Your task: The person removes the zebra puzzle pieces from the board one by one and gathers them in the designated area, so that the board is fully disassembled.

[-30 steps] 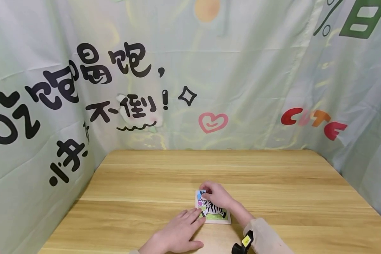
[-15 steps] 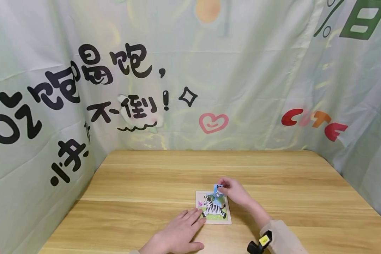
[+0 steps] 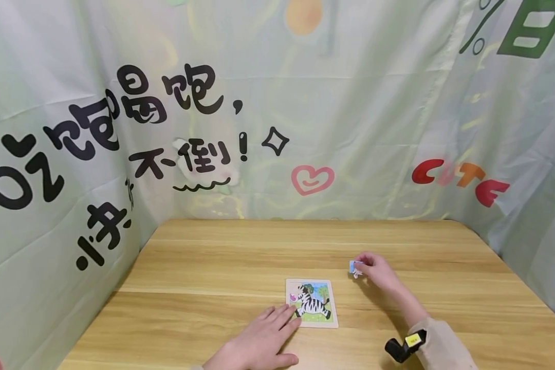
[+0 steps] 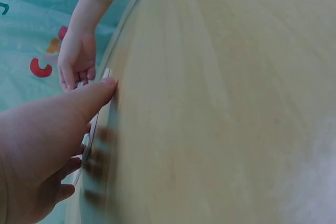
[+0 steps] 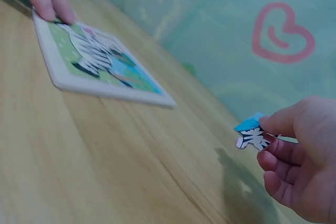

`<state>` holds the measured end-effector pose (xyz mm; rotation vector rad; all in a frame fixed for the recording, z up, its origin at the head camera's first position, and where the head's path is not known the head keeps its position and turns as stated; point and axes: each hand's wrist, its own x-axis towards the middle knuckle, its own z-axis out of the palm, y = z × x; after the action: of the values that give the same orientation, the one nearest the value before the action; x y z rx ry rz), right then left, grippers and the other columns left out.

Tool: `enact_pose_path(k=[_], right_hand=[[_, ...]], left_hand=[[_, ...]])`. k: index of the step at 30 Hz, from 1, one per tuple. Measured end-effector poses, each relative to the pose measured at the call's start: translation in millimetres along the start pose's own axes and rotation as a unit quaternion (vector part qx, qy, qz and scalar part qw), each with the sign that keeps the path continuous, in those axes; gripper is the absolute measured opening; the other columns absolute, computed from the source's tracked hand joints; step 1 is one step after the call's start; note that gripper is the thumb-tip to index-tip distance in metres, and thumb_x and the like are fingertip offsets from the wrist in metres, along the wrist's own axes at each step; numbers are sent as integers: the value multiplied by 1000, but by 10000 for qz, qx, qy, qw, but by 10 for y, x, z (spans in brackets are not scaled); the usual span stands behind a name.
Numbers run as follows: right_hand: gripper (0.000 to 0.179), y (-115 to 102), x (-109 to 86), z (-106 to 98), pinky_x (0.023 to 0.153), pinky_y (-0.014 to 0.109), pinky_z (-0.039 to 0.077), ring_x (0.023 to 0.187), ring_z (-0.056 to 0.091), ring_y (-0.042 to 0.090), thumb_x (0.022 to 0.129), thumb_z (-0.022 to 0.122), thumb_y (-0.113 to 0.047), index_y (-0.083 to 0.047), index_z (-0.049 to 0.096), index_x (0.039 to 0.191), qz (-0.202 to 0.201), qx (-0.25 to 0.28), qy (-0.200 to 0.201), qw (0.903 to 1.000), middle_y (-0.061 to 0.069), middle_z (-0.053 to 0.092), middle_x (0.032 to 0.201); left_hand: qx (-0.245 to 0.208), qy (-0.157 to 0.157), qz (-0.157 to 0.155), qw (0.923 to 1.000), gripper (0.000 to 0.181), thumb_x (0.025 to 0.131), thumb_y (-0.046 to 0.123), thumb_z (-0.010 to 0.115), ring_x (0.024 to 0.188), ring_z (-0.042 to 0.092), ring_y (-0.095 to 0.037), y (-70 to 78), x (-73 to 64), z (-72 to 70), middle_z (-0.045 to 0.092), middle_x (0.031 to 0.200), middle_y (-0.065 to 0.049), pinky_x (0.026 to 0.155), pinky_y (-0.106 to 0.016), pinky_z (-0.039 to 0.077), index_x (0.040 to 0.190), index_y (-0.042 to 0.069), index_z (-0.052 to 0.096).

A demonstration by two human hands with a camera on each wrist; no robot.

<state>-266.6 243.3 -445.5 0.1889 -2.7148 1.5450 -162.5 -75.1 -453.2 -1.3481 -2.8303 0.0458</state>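
Observation:
A zebra jigsaw puzzle (image 3: pixel 312 307) in a pale square frame lies flat on the wooden table, its upper left part bare of picture. My left hand (image 3: pixel 260 336) rests its extended fingers on the puzzle's lower left edge, with the thumb on the table side. Off to the right of the puzzle, my right hand (image 3: pixel 378 272) pinches a small puzzle piece (image 5: pixel 252 135) between thumb and fingers, above the table. Blue sky and black-and-white stripes show on that piece in the right wrist view. The left wrist view sees the puzzle only edge-on, behind the left thumb.
The wooden table (image 3: pixel 203 257) spreads around both hands. A pale printed curtain (image 3: pixel 365 113) with black lettering and a pink heart hangs along the back and sides. A black camera (image 3: pixel 404 347) sits on the right wrist.
My right hand has lifted the zebra puzzle piece out of the upper left of the puzzle and carried it to the right. The left hand stays at the puzzle's edge.

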Motion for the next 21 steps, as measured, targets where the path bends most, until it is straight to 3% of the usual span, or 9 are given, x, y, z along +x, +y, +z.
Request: enact_pose_path(k=[5, 9, 21], right_hand=[[9, 79, 25, -57, 58, 26, 37, 69, 45, 16, 88, 59, -8, 1, 58, 90, 13, -614, 195, 9979, 4, 54, 76], [9, 120, 31, -60, 53, 26, 36, 63, 44, 16, 87, 62, -9, 0, 60, 89, 92, -818, 277, 9962, 3, 54, 72], [11, 122, 120, 3, 60, 29, 39, 70, 48, 17, 86, 63, -11, 0, 63, 87, 51, -1380, 532, 9890, 5, 59, 78]], left_hand=[[241, 116, 95, 9996, 72, 91, 63, 28, 136, 27, -24, -16, 4, 23, 30, 148, -10, 107, -41, 28, 143, 14, 36], [321, 131, 143, 9993, 72, 91, 64, 27, 136, 27, -23, -22, 4, 35, 31, 148, -10, 107, -40, 28, 143, 15, 36], [217, 171, 140, 9995, 71, 92, 62, 29, 136, 27, -24, -21, -4, 28, 31, 148, -11, 107, -39, 28, 143, 13, 36]])
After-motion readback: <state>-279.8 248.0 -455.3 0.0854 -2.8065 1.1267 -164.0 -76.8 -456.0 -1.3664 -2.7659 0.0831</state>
